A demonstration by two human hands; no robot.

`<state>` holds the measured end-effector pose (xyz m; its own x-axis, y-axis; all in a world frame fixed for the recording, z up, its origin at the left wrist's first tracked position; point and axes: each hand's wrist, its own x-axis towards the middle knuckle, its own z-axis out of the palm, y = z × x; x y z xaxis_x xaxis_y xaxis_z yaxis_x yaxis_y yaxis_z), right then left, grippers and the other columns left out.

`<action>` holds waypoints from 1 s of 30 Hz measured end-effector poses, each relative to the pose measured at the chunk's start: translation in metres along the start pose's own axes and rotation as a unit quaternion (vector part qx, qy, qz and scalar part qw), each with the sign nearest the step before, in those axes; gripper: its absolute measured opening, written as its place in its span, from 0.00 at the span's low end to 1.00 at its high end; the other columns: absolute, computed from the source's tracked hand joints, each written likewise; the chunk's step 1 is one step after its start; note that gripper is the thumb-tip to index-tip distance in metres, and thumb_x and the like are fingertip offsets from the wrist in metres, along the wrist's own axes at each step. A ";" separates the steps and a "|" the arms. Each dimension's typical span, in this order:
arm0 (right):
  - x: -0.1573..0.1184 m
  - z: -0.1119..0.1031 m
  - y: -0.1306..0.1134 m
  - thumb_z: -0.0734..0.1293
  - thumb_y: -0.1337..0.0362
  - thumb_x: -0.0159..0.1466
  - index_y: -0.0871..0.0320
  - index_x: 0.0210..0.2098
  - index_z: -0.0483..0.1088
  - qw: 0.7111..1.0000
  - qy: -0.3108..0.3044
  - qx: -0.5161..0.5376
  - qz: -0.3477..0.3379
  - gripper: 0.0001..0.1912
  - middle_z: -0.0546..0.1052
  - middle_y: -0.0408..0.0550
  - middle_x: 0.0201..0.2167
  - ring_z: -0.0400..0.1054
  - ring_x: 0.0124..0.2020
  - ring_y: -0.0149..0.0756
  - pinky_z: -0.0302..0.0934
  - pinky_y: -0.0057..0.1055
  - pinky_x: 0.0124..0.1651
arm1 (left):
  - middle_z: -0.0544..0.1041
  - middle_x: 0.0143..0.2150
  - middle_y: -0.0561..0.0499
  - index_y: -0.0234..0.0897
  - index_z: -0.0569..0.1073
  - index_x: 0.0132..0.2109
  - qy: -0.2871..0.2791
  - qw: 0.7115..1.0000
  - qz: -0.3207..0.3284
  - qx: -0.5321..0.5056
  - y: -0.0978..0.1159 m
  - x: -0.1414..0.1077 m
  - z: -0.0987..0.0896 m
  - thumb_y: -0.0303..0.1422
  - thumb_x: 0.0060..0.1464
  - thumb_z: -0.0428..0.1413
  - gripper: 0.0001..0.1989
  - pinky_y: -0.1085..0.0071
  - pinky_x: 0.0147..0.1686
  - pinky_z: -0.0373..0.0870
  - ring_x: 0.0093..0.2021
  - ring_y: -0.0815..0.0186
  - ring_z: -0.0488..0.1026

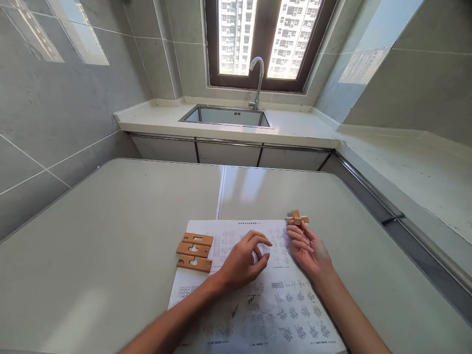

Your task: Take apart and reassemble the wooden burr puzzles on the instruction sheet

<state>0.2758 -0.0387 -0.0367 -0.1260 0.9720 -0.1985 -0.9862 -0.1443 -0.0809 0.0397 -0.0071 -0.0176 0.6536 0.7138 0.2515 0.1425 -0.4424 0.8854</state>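
Observation:
My right hand [309,250] pinches a small wooden interlocking cross puzzle [297,219] between thumb and fingers, above the right edge of a printed sheet [239,300]. The puzzle's light wooden bars cross each other and stick out in several directions. Over the middle of the sheet is my left hand [244,258], its fingers bent, with a gap between thumb and index finger and nothing in it. Left of it lie three flat wooden pieces in a column: the top piece [206,240] is marked 2, then a middle piece [202,250] and a bottom piece [202,265], all with cut-out slots.
The sheet, with rows of small line drawings, lies on a pale table [110,236] with a seam down its middle. Beyond stand a counter [155,118] with a sink [224,116] and a faucet [259,81]. Another counter [416,157] runs along the right.

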 end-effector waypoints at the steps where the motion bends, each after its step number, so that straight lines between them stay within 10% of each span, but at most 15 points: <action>1: 0.000 0.001 0.001 0.61 0.72 0.76 0.52 0.45 0.60 1.000 -0.004 -0.005 -0.002 0.07 0.63 0.35 0.26 0.60 0.18 0.24 0.62 0.16 0.16 | 0.74 0.53 0.46 0.39 0.74 0.50 -0.001 1.000 -0.001 0.001 0.000 0.000 0.000 0.29 0.62 0.56 0.10 0.76 0.28 0.72 0.29 0.75 0.72; 21: 0.001 0.018 0.033 0.77 0.59 0.64 0.57 0.32 0.70 0.932 0.022 -0.361 0.010 0.14 0.63 0.38 0.28 0.50 0.22 0.23 0.50 0.19 0.19 | 0.79 0.44 0.50 0.40 0.74 0.48 -0.048 0.992 0.045 0.108 0.006 -0.003 -0.007 0.28 0.66 0.53 0.08 0.73 0.34 0.73 0.33 0.70 0.76; 30: 0.001 0.021 0.038 0.80 0.55 0.59 0.57 0.32 0.69 0.920 0.031 -0.390 0.011 0.18 0.65 0.38 0.27 0.54 0.23 0.25 0.48 0.24 0.22 | 0.78 0.58 0.44 0.45 0.73 0.59 -0.050 0.950 0.039 0.304 0.022 -0.045 -0.114 0.39 0.63 0.62 0.19 0.55 0.57 0.75 0.59 0.53 0.75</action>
<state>0.2362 -0.0393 -0.0192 -0.1144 0.9585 -0.2610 -0.6029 -0.2758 -0.7487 -0.0709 0.0127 0.0353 0.7432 0.6237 0.2424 0.4739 -0.7463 0.4674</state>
